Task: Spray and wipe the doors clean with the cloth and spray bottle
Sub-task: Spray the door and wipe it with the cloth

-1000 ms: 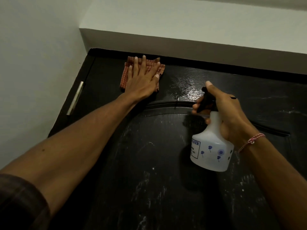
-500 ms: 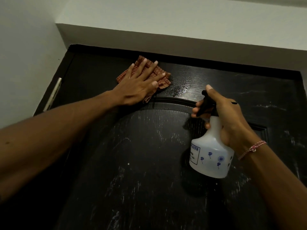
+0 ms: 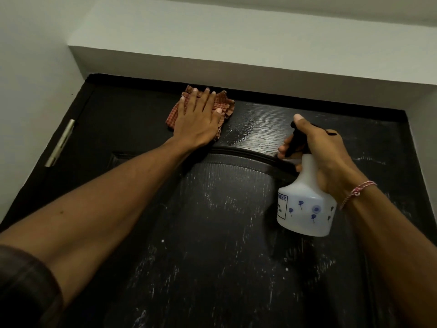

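- Where the white wall (image 3: 28, 91) meets the dark door (image 3: 212, 245) at the far left, a metal hinge (image 3: 61, 143) sits on the door's edge. A dark checked sleeve (image 3: 26, 287) covers the left upper arm in the bottom corner.
- The left grip (image 3: 197, 121), a bare hand, lies flat with straight, spread fingers. It presses the cloth (image 3: 224, 106) against the door's top rail, fingertips reaching the upper edge.
- The cloth is red-brown, checked and crumpled. It shows on both sides of that hand, just above the arched moulding (image 3: 248, 153).
- Half a second ago this hand slanted to the right with the cloth lower, at the moulding. Now it points straight up and the cloth has climbed to the top edge.
- Just right of the cloth a wet sheen (image 3: 257, 129) shines on the rail, and pale streaks mark the panel below.
- The spray bottle (image 3: 305, 209) hangs in front of the door. It is white, with small blue flower prints and a boxed label whose top word ends in "ER"; the rest is too small or turned away to read.
- The right grip (image 3: 328, 159) wraps the bottle's neck, fingers on the black trigger (image 3: 295, 143), thumb over the top. This hold matches both earlier frames.
- A red-and-white thread bracelet (image 3: 358, 191) circles the right wrist.
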The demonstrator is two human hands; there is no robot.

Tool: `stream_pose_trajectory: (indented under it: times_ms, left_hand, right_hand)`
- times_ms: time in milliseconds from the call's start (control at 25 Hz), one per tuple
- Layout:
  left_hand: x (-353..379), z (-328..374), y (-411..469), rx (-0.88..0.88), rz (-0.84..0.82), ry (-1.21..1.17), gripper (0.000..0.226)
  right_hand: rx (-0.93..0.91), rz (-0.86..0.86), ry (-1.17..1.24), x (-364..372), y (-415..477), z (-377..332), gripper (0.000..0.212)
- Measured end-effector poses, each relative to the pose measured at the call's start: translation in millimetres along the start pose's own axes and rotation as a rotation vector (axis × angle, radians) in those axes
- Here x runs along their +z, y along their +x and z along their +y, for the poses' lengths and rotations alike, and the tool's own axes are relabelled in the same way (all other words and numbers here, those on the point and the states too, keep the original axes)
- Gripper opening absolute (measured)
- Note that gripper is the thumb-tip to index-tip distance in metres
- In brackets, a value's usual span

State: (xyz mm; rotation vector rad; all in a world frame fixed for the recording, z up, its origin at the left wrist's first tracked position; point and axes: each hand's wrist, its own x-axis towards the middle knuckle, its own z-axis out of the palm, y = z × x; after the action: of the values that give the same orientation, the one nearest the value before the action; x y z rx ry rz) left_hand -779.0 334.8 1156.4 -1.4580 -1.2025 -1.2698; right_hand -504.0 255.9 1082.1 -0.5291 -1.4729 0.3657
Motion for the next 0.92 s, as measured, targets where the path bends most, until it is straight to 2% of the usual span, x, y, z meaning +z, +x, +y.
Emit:
stream_pose_trajectory:
  times_ms: [200, 440, 920]
  left_hand:
    - [13, 42, 1, 0.111, 0.016, 0.016, 0.064]
    - [21, 39, -13, 0.200, 0.026, 0.040, 0.067]
    - [26, 56, -9, 0.020, 0.086, -0.004, 0.065]
  right_hand:
    - [-0.037, 0.005, 0.003, -15, 5, 0, 0.045]
    - [0.054, -0.030, -0.025, -20, 1, 14, 0.043]
    - [-0.041, 0.062, -0.085, -90, 9, 11, 0.050]
